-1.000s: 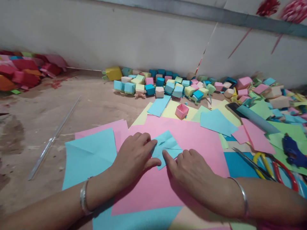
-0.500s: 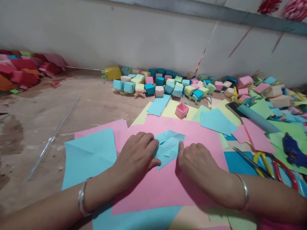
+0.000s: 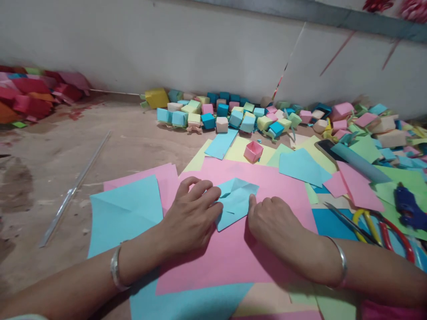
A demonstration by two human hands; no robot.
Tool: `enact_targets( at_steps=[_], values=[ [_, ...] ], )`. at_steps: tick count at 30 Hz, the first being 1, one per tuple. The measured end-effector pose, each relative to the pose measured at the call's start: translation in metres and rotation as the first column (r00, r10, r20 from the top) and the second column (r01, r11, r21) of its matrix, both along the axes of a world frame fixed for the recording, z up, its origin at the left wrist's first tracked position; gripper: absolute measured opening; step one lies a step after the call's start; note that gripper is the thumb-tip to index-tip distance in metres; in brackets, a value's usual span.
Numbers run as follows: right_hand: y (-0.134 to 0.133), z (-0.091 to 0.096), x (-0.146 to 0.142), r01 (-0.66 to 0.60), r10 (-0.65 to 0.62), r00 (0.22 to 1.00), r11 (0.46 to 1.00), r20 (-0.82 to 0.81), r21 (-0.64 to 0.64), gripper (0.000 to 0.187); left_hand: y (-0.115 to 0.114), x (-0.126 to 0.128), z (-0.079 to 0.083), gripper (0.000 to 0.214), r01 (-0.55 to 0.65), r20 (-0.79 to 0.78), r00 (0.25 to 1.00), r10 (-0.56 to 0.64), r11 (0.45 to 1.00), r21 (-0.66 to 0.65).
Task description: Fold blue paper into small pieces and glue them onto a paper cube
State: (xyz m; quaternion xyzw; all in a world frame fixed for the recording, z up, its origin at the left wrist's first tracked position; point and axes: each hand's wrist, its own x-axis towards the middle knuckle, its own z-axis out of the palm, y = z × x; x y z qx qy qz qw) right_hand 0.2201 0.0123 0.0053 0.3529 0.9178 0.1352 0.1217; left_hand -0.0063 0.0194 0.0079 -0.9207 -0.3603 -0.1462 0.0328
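Clear plastic, a long ruler strip (image 3: 75, 189) lies slantwise towards the left edge of the brown wooden surface (image 3: 133, 142), well apart from the hands. Next comes a light blue creased square sheet (image 3: 125, 213), and just beside it the left hand (image 3: 191, 218), palm down, fingers slightly spread and bent, their tips bearing on the left edge of the small light blue folded paper piece (image 3: 235, 202). That piece lies flat on the large pink paper sheet (image 3: 233, 253), near the middle of the surface, between the two hands. The right hand (image 3: 276, 222) touches its right edge with one raised fingertip, the other fingers curled together under the palm, pinching nothing. The step in hand looks like pressing a fold flat; a further fold would call for the piece pinned on one side and its edges matched before creasing. Farther right lie scissors with yellow and red handles (image 3: 376, 226) and a blue glue gun (image 3: 408, 209) at the right edge.
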Motion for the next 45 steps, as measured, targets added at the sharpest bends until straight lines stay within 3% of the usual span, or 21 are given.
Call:
enact_targets(
  at_steps=[2, 5, 8, 14, 16, 18, 24, 26, 29, 34, 36, 45],
  values=[
    [0.0, -0.003, 0.001, 0.001, -0.001, 1.0, 1.0, -0.005, -0.003, 0.045, -0.001, -0.001, 0.001, 0.012, -0.016, -0.038, 0.999, 0.018, 0.998, 0.054],
    [-0.001, -0.005, 0.004, 0.007, -0.007, 1.0, 1.0, -0.009, 0.001, 0.048, -0.006, -0.002, 0.004, 0.02, -0.09, -0.144, 0.984, 0.104, 0.991, 0.096],
    [-0.004, -0.004, 0.005, -0.018, 0.019, 1.0, 1.0, -0.014, 0.023, 0.047, -0.013, 0.0, 0.009, 0.021, -0.131, -0.229, 0.964, 0.136, 0.991, 0.041],
    [-0.004, 0.005, 0.0, -0.054, 0.054, 0.998, 0.996, -0.01, 0.065, 0.026, -0.019, 0.014, 0.011, 0.028, -0.178, -0.125, 0.979, 0.164, 0.978, -0.107],
    [-0.002, 0.007, -0.003, -0.037, 0.038, 0.999, 0.999, -0.032, 0.036, 0.02, -0.016, 0.016, 0.007, 0.021, -0.168, -0.131, 0.98, 0.15, 0.975, -0.143],
    [0.0, 0.01, -0.004, -0.005, 0.005, 0.999, 1.0, -0.05, 0.01, 0.018, -0.012, 0.015, 0.002, 0.014, -0.165, -0.137, 0.98, 0.144, 0.974, -0.157],
    [0.009, 0.023, -0.004, -0.004, 0.004, 0.984, 1.0, -0.18, 0.002, 0.019, -0.003, 0.009, -0.007, 0.023, -0.153, -0.044, 0.988, 0.148, 0.979, -0.135],
    [0.019, 0.02, -0.005, -0.033, 0.021, 0.97, 0.998, -0.244, -0.045, 0.018, -0.002, 0.007, -0.009, 0.024, -0.153, -0.016, 0.988, 0.153, 0.977, -0.148],
    [0.039, 0.01, -0.006, -0.067, -0.001, 0.959, 0.971, -0.284, -0.231, 0.015, 0.002, 0.006, -0.011, 0.022, -0.201, 0.013, 0.978, 0.21, 0.952, -0.233],
    [0.063, 0.004, -0.01, 0.158, -0.295, 0.923, 0.876, -0.246, -0.457, 0.021, 0.006, 0.004, -0.012, 0.012, -0.31, 0.03, 0.937, 0.348, 0.868, -0.388],
    [0.065, 0.005, -0.011, 0.176, -0.324, 0.915, 0.858, -0.241, -0.483, 0.022, 0.005, 0.003, -0.011, 0.013, -0.34, 0.005, 0.928, 0.372, 0.853, -0.397],
    [0.066, 0.006, -0.014, 0.189, -0.313, 0.927, 0.866, -0.206, -0.463, 0.021, 0.002, 0.0, -0.002, 0.016, -0.423, -0.089, 0.897, 0.433, 0.783, -0.455]
  ],
)
